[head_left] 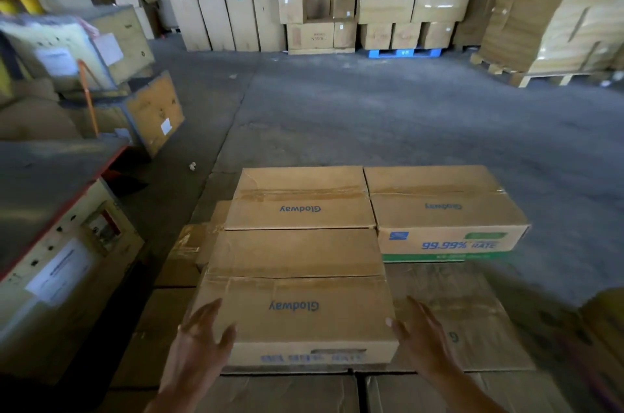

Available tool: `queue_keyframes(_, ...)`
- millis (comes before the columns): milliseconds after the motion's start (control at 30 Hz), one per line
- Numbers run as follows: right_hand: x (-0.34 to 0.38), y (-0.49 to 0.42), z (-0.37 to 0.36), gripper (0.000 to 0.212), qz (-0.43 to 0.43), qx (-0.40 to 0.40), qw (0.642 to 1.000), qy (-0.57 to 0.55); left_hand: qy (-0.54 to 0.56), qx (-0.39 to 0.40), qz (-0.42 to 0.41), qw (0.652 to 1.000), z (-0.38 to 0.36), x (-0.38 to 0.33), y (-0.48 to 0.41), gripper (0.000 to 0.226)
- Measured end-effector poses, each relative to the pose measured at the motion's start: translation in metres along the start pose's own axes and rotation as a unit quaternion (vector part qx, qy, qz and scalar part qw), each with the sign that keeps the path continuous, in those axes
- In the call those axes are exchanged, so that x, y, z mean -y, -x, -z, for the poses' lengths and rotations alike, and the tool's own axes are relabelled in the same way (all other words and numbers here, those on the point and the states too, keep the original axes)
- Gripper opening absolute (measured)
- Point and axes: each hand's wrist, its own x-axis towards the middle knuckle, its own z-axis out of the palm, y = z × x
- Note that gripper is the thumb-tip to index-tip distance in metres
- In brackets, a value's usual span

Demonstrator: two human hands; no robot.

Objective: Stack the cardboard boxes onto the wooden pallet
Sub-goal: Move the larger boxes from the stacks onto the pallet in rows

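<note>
L fingers (210, 309) are straight and spread over the near-left top edge of the near box (297, 297), thumb set apart on its front corner. The left hand (199, 341) lies flat, curled round nothing. R fingers (418, 308) are also straight and fanned alongside the box's right side, thumb tip at the near-right corner. Can't tell if the right hand (420, 336) actually touches the cardboard. Near box has "Glodway" on top and a taped seam across, w/ its far edge butted against a second box (300, 199) behind it. A third box (445, 210) sits just beside that one on the right, blue and green print on its front. All 3 rest on a lower layer of boxes (472, 328); what's under that layer is hidden. To the left is a grey-topped bench (54, 183) w/ a red edge, and an orange pole (88, 98) further back. Concrete floor (371, 108) lies beyond. At the far end are stacked cartons (236, 14), some on a blue pallet (403, 52), and a wrapped stack at right on a pale wooden pallet (547, 78).
</note>
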Motion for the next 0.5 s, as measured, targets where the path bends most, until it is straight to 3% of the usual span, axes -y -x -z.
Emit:
queue_keyframes(100,-0.003,0.022,0.04,0.061,0.006,-0.023,0.999,0.027,-0.002,-0.031,-0.07,0.997,0.03,-0.033,0.031,0.059)
queue_keyframes(267,-0.026,0.089,0.115,0.047,0.029,-0.105,0.994,0.023,0.0,-0.063,-0.189,0.98,0.073,-0.086,0.088,0.046)
queue_keyframes(400,-0.061,0.173,0.172,0.053,0.019,-0.173,0.984,0.029,0.015,-0.092,-0.229,0.969,0.093,-0.128,0.15,0.046)
queue_keyframes(500,-0.095,0.227,0.208,0.045,0.005,-0.188,0.982,0.028,0.03,-0.088,-0.243,0.966,0.1,-0.151,0.201,0.047)
